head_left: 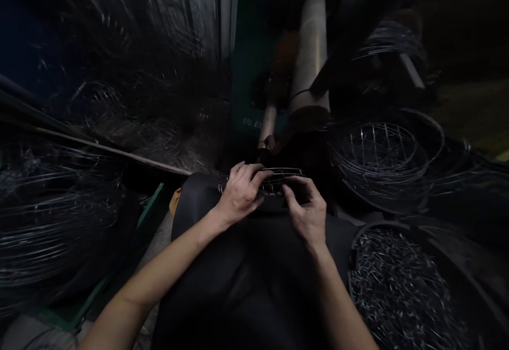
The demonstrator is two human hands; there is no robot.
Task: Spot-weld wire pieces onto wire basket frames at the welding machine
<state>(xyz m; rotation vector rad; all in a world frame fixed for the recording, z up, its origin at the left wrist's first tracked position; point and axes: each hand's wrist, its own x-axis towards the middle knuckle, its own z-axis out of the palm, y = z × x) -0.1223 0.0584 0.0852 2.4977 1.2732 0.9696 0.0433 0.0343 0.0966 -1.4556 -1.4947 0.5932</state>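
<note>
A round wire basket point(274, 183) of thin shiny wire lies over the dark apron point(254, 265) on my lap, right in front of a machine's lower arm point(269, 122). My left hand point(242, 188) is closed on the left side of its rim, thumb below and fingers over the top. At the right side, the thumb and index finger of my right hand point(308, 204) are pinched together close by the wires. Whatever sits between those fingertips is too dark to make out.
A thick grey cylinder point(312, 58) juts from the machine above my hands. To the right stand a pile of round wire grids point(377, 148) and a tub of small bent metal pieces point(401, 286). Wire hoops point(43, 244) are heaped at left beside a green frame point(151, 204).
</note>
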